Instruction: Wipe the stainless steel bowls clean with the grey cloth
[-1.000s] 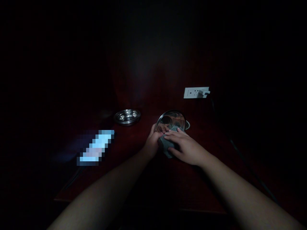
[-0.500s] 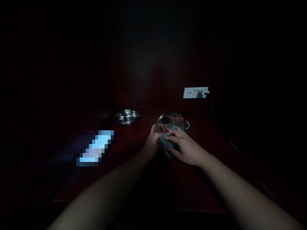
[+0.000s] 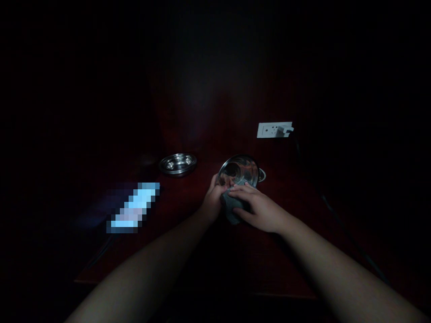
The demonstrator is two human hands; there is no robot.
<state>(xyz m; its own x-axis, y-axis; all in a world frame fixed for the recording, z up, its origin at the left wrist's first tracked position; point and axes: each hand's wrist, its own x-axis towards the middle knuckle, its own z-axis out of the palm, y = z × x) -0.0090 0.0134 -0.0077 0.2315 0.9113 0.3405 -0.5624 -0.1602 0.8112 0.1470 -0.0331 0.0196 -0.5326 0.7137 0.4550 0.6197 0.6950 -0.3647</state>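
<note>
In a dim scene, my left hand (image 3: 213, 202) grips the near left rim of a shiny steel bowl (image 3: 239, 169), which is tilted towards me on a dark red table (image 3: 215, 251). My right hand (image 3: 259, 207) presses a grey cloth (image 3: 233, 205) against the bowl's near rim, fingers curled over the cloth. Part of the cloth is hidden under that hand.
A second steel bowl (image 3: 178, 163) sits upright to the left. A blurred, glowing screen (image 3: 134, 208) lies further left. A white socket strip (image 3: 274, 130) with a plug is at the back right, and its dark cable (image 3: 336, 215) runs down the right side.
The right hand and the grey cloth have shifted slightly left along the bowl's rim. The left hand keeps its hold, and the bowl stays tilted.
</note>
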